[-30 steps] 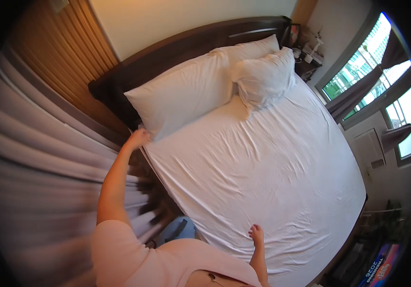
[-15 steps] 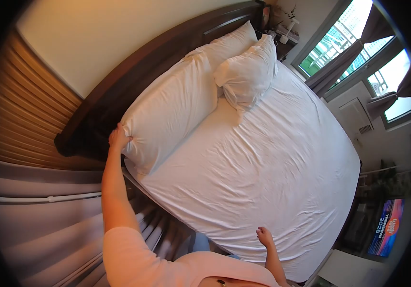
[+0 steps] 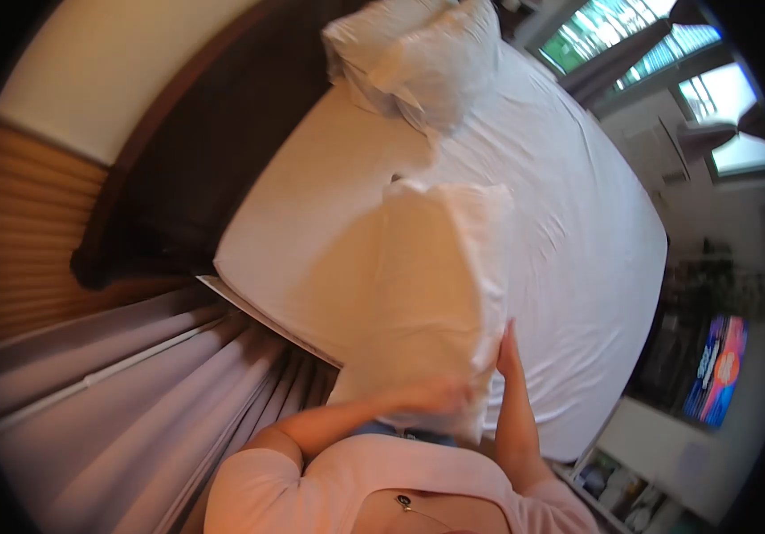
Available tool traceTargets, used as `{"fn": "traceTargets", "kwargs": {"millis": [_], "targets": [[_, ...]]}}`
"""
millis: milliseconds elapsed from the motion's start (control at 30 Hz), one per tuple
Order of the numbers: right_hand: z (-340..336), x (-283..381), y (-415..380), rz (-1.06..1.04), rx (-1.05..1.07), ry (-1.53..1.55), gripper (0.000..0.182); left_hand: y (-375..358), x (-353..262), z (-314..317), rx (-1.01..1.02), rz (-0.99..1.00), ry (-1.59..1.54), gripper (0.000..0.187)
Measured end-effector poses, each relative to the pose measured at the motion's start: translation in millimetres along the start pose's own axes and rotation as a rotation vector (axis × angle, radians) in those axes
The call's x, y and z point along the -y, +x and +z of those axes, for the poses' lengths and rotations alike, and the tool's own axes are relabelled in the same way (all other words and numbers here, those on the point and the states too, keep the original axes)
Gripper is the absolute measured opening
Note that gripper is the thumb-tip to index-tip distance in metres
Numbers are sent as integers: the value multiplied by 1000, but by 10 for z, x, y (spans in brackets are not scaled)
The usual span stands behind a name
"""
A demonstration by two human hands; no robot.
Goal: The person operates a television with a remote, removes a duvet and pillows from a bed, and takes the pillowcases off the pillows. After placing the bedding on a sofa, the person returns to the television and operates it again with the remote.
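Note:
A large white pillow is lifted off the bed and held upright close to my chest. My left hand grips its lower edge, blurred by motion. My right hand presses flat against its right side. Below it lies the bed with a wrinkled white sheet. Two more white pillows rest against the dark wooden headboard at the far end.
Grey curtains hang along the bed's left side. Windows with dark drapes are at the far right. A colourful box and cluttered shelves sit beyond the bed's right edge.
My left hand pulled the near pillow off the head of the bed toward me. My right hand left the sheet and came up against the pillow's side.

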State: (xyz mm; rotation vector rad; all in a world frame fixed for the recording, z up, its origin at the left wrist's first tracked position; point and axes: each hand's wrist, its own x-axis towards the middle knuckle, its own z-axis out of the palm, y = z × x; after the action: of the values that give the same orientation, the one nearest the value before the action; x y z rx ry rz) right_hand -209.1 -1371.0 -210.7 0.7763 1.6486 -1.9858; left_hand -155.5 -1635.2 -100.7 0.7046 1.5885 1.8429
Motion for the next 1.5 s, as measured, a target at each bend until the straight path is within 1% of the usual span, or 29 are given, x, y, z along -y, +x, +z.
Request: {"fn": "traceTargets", "kwargs": {"millis": [33,67,100,133,167,233,300,333,433,533,567,633,667,733,833,867,933,967,1000,1067,1133,1167,1200,1267,1300,1333,1367,1433,1500], "targets": [[-59,-57,-36,214,-82,-137,69,46,13,-356,-66,-153,99,22],[-99,-90,-74,427,-159,-269,69,-10,865,-385,-442,-205,291,20],[-109,-253,-42,220,-205,-395,66,-6,521,-846,-418,-593,-67,26],[-139,-449,48,14,-247,-523,62,27,672,-1152,-363,-867,424,31],[-257,-562,145,15,-315,-520,59,-61,1111,-1294,-560,-701,535,42],[-405,-790,232,29,-440,-528,52,-13,1282,-1548,-586,-614,537,46],[-458,-769,182,-20,-474,-771,47,219,1463,-1570,-596,-555,491,50],[-407,-733,177,-51,-483,-899,46,315,1589,-1622,-611,-522,467,52],[-21,-422,34,-209,-458,-1024,41,761,1823,-1708,-733,-325,626,59],[35,-601,113,-361,-552,-929,37,1128,1872,-1821,-835,-481,510,52],[116,-553,54,-339,-617,-1034,36,1218,1768,-1809,-825,-542,537,46],[259,-412,-23,-209,-623,-965,36,1349,1625,-1777,-804,-667,601,37],[280,-367,-58,-144,-622,-928,36,1384,1595,-1762,-837,-674,622,33],[235,-358,-129,-214,-680,-844,34,1402,1513,-1741,-907,-686,665,27],[12,-378,-279,-283,-686,-603,32,1459,1315,-1622,-1357,-609,407,27],[-116,-477,-346,-294,-661,-504,31,1436,1289,-1596,-1415,-526,379,27],[-420,-731,-394,-674,-874,-516,30,1448,1237,-1501,-1528,-347,324,27],[-334,-395,-661,-663,-723,-276,31,1457,1078,-1427,-1484,-261,261,27],[-150,208,-1140,-644,-573,-42,31,1494,830,-1290,-1429,-173,197,28],[-227,896,-1726,-772,-579,-360,30,1586,236,-722,-1194,31,58,28],[-557,1320,-2068,-870,-661,-517,34,1517,-171,-178,-1056,60,-79,26],[-747,1464,-2154,-864,-692,-358,36,1452,-398,76,-984,99,-60,25],[-925,1528,-2220,-848,-712,-196,37,1300,-614,319,-918,130,-35,24],[-1325,1521,-2271,-743,-736,30,41,941,-1067,788,-648,57,-86,23],[-1591,1422,-2210,-702,-706,138,43,782,-1286,996,-510,62,-92,22],[-1935,1257,-2074,-676,-629,341,50,638,-1456,1155,-368,64,-99,21],[-2147,1147,-2022,-612,-558,468,51,522,-1555,1294,-325,109,-65,21],[-2297,1002,-2044,-492,-408,645,52,340,-1679,1542,-212,200,3,20],[-2350,899,-2248,-455,-291,712,53,271,-1603,1714,-381,-28,-249,21]]}}
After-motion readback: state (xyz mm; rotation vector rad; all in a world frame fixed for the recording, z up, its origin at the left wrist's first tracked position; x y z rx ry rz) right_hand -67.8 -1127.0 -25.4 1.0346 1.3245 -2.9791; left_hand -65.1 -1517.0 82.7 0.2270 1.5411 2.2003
